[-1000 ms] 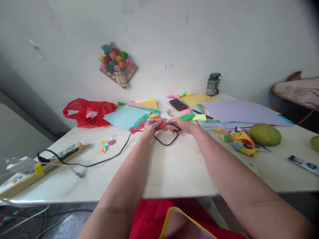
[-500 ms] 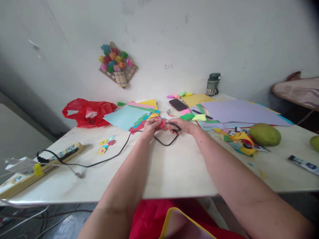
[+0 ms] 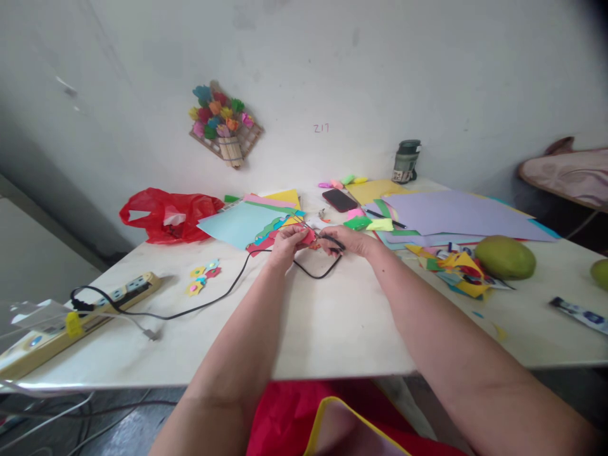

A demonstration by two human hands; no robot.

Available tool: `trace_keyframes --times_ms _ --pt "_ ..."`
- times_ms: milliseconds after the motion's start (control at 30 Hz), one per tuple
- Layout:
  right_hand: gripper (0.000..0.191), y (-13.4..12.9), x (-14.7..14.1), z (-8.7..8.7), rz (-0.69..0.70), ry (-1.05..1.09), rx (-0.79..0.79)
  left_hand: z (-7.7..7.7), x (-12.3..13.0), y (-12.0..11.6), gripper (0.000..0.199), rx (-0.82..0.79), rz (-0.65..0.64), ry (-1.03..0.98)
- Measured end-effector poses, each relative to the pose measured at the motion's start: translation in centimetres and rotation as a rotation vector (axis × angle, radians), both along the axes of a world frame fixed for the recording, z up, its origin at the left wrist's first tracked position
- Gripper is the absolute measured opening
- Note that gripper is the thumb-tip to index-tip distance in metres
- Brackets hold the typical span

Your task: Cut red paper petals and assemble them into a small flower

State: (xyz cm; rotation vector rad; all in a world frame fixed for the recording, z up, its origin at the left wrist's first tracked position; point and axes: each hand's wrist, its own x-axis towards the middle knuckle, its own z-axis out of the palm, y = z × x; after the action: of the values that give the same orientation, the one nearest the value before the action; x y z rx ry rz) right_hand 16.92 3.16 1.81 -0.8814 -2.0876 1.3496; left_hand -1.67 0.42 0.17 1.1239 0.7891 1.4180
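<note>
My left hand (image 3: 287,243) pinches a small piece of red paper (image 3: 309,237) above the middle of the table. Close beside it, my right hand (image 3: 352,239) is closed around the dark handles of a pair of scissors (image 3: 334,240). Its thin blades point to the left and away from me, by the red paper; whether they are parted I cannot make out. Just beyond my left hand lie wavy-edged coloured paper strips (image 3: 273,232) and a light blue sheet (image 3: 240,223). A black cord (image 3: 228,290) runs across the table and loops under my hands.
Left: a power strip (image 3: 142,285), small paper flowers (image 3: 196,288) and a red plastic bag (image 3: 190,231). Behind: a phone (image 3: 339,200), clay packets (image 3: 357,223) and a bottle (image 3: 406,162). Right: purple sheets (image 3: 456,212), paper scraps (image 3: 468,272), a green fruit (image 3: 505,257) and a tube (image 3: 579,313).
The red paper and the scissors have shifted very slightly in my hands. Everything else stays where it was.
</note>
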Motion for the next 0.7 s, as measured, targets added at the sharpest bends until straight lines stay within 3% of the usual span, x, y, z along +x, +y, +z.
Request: trace_keyframes --times_ms 200,700 --pt "0.01 0.2 -0.04 -0.12 -0.006 0.03 -0.036 -0.02 -0.02 -0.04 0.032 -0.002 0.005 0.013" --pt "0.019 -0.26 0.62 0.39 -0.051 0.059 -0.042 -0.26 -0.26 0.34 0.034 0.003 -0.066 0.06"
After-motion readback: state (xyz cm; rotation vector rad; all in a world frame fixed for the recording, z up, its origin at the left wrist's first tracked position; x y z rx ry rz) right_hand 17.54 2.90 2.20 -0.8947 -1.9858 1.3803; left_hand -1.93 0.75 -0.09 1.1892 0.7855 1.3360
